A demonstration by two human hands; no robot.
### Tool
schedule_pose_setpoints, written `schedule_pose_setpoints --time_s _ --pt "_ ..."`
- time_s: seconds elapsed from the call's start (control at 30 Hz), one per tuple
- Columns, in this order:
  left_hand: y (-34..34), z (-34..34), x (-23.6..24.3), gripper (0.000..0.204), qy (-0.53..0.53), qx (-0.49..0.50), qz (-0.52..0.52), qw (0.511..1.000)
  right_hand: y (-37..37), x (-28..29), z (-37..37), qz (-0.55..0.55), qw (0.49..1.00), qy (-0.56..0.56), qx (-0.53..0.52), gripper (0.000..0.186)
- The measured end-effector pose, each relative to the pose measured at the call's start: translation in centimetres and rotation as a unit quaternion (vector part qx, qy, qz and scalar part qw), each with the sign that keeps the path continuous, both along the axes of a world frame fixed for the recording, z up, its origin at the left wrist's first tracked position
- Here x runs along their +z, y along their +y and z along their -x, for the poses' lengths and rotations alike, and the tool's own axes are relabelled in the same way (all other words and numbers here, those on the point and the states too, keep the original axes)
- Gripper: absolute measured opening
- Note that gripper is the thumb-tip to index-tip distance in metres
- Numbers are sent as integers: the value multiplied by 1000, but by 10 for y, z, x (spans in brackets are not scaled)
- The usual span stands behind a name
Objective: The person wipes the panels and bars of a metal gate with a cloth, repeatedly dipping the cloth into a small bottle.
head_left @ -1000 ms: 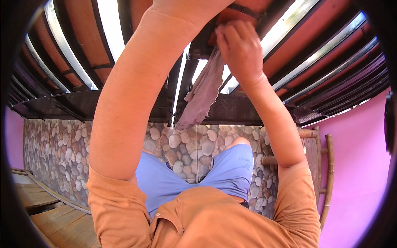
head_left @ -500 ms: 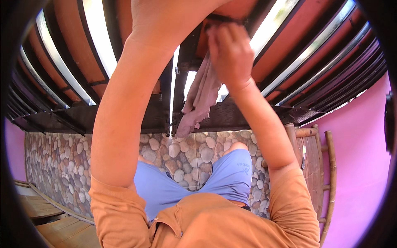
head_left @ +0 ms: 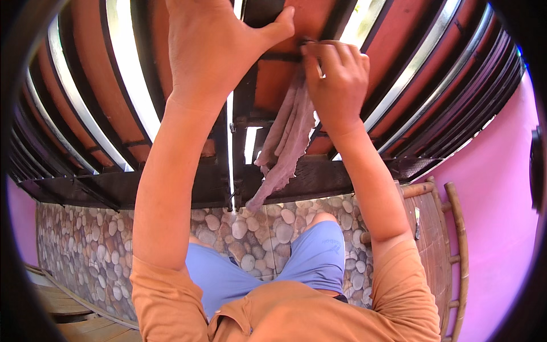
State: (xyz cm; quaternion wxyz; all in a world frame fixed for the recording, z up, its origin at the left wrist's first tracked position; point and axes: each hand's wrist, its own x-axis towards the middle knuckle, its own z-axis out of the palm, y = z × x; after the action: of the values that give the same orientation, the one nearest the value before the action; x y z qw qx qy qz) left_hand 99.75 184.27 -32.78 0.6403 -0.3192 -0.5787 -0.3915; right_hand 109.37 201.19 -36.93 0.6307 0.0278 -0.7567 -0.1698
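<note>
A greyish-purple cloth rag (head_left: pixel 285 137) hangs down in folds in front of a gate (head_left: pixel 310 174) of dark metal bars and red-brown panels. My right hand (head_left: pixel 339 85) is closed on its upper end, fingertips against the gate near a dark crossbar. The lower tip of the rag dangles just over the gate's bottom rail. Up and to the left, my left hand (head_left: pixel 208 51) is raised against the bars with its thumb stretched out to the side. The top of the picture cuts off its other fingers.
Pebble-patterned floor (head_left: pixel 85 239) lies below the gate. A bamboo bench (head_left: pixel 430 228) stands at right beside a pink wall (head_left: pixel 490 199). Wooden slats (head_left: pixel 68 299) of another piece of furniture show at lower left. A bright vertical gap splits the gate near its middle.
My right hand has shifted slightly right and down with the rag, which now hangs lower in the picture. The left hand has moved left, bringing its thumb into view.
</note>
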Motion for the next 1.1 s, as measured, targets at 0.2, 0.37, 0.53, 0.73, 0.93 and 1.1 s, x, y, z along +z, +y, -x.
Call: schedule_pose_setpoints --time_s 0.2,0.37,0.53,0.73,0.93,1.1 --pt "-1 -14 5 105 -87 -35 35 995 12 10 12 -58 997 -49 -19 7" --pt "-3 0 4 107 -13 -15 27 999 17 71 29 -112 989 94 -9 7" --pt "-2 -4 3 103 -29 -32 26 999 11 23 24 -129 991 39 17 6" --pt "-1 -7 6 102 -30 -44 28 998 16 89 35 -129 989 77 3 10" --pt "-3 -1 4 101 -8 -35 11 999 13 37 31 -145 988 47 28 7" --pt "1 -4 5 100 -25 -41 15 999 16 97 43 -116 987 113 8 4"
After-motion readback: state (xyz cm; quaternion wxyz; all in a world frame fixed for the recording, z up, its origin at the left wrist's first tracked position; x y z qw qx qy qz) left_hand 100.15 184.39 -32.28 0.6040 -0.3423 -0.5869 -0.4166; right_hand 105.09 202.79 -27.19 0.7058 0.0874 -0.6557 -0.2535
